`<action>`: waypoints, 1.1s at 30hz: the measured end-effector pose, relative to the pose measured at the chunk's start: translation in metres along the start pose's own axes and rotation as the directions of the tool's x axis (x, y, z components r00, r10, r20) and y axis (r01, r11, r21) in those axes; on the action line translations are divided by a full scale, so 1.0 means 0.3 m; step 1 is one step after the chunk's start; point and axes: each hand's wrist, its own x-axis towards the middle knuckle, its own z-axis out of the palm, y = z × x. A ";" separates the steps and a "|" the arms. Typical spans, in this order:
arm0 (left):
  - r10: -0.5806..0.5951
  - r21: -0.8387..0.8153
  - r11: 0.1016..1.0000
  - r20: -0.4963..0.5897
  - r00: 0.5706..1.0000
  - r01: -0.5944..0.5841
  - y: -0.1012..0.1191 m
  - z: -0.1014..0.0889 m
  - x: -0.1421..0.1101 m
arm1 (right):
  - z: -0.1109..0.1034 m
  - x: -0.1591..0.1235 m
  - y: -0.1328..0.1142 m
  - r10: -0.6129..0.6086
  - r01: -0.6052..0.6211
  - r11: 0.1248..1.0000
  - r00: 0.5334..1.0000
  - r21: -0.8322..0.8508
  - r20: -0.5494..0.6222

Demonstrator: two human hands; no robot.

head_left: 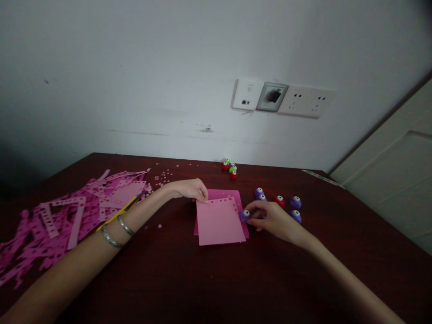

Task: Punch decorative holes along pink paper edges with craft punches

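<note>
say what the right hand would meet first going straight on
Probably the top pink sheet: the right hand, holding a purple punch, points left toward its edge; whether punch and sheet touch is unclear.

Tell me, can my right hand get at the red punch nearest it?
Probably yes: the red punch sits just beyond the right hand with nothing visible blocking it, though that hand would likely have to release the purple punch first.

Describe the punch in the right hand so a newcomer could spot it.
On the dark table, find the light pink sheet. At its right edge, the right hand holds a purple punch with a white button; the other punches are unheld.
</note>
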 end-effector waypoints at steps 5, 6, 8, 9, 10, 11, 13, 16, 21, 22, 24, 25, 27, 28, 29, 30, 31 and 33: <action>0.003 0.023 1.000 -0.002 1.000 -0.003 0.004 0.001 -0.001 | 0.003 0.001 0.001 -0.024 0.024 1.000 1.000 -0.006 0.000; 0.003 0.022 1.000 -0.003 1.000 -0.002 0.005 0.002 -0.002 | 0.003 0.001 0.002 -0.028 0.028 0.999 1.000 -0.015 -0.004; -0.001 0.017 1.000 -0.001 1.000 0.001 0.005 0.003 -0.002 | 0.003 0.001 0.004 -0.035 0.035 0.999 0.999 -0.034 -0.010; -0.002 0.014 1.000 0.001 1.000 0.002 0.004 0.004 -0.002 | 0.002 0.001 0.005 -0.038 0.037 0.998 0.999 -0.040 -0.010; -0.002 0.013 1.000 0.003 1.000 0.002 0.003 0.005 -0.001 | 0.002 0.000 0.005 -0.039 0.038 0.998 0.999 -0.044 -0.009; -0.001 0.012 1.000 0.004 1.000 0.001 0.001 0.006 0.001 | 0.002 0.000 0.006 -0.038 0.038 0.998 0.999 -0.046 -0.005; 0.002 0.014 1.000 0.003 1.000 -0.002 -0.003 0.007 0.004 | 0.002 -0.001 0.006 -0.036 0.036 0.998 0.999 -0.050 0.001; 0.005 0.008 1.000 0.008 1.000 -0.005 -0.008 0.008 0.008 | 0.002 -0.002 0.004 -0.036 0.036 0.998 0.999 -0.055 0.010; -0.002 -0.008 1.000 0.016 1.000 0.002 -0.005 0.009 0.008 | -0.001 -0.002 0.003 -0.034 0.034 0.997 0.999 -0.076 0.008; -0.002 -0.008 1.000 0.016 1.000 0.003 -0.005 0.010 0.007 | -0.001 -0.002 0.004 -0.033 0.034 0.996 0.999 -0.080 0.006; -0.005 -0.009 1.000 0.016 1.000 0.005 -0.003 0.010 0.006 | -0.002 -0.003 0.005 -0.040 0.041 0.995 0.999 -0.089 0.008; -0.007 -0.008 1.000 0.016 1.000 0.007 -0.003 0.010 0.006 | -0.002 -0.003 0.005 -0.047 0.047 0.995 0.999 -0.093 0.009; -0.008 -0.002 1.000 0.014 1.000 0.008 -0.003 0.010 0.005 | -0.003 -0.005 0.005 -0.060 0.061 0.993 0.998 -0.097 0.011; -0.008 -0.001 1.000 0.014 1.000 0.008 -0.004 0.010 0.005 | -0.003 -0.005 0.004 -0.067 0.068 0.993 0.998 -0.097 0.011; -0.008 -0.002 1.000 0.013 1.000 0.008 -0.004 0.011 0.005 | -0.004 -0.005 0.004 -0.073 0.074 0.992 0.997 -0.098 0.011; -0.008 -0.006 1.000 0.012 1.000 0.008 -0.004 0.011 0.006 | -0.004 -0.005 0.004 -0.079 0.080 0.992 0.997 -0.101 0.011; -0.008 -0.012 1.000 0.012 1.000 0.008 -0.004 0.012 0.007 | -0.003 -0.005 0.004 -0.083 0.084 0.991 0.996 -0.105 0.010; -0.006 -0.021 1.000 0.014 1.000 0.007 -0.004 0.013 0.008 | -0.003 -0.004 0.004 -0.089 0.089 0.989 0.996 -0.117 0.006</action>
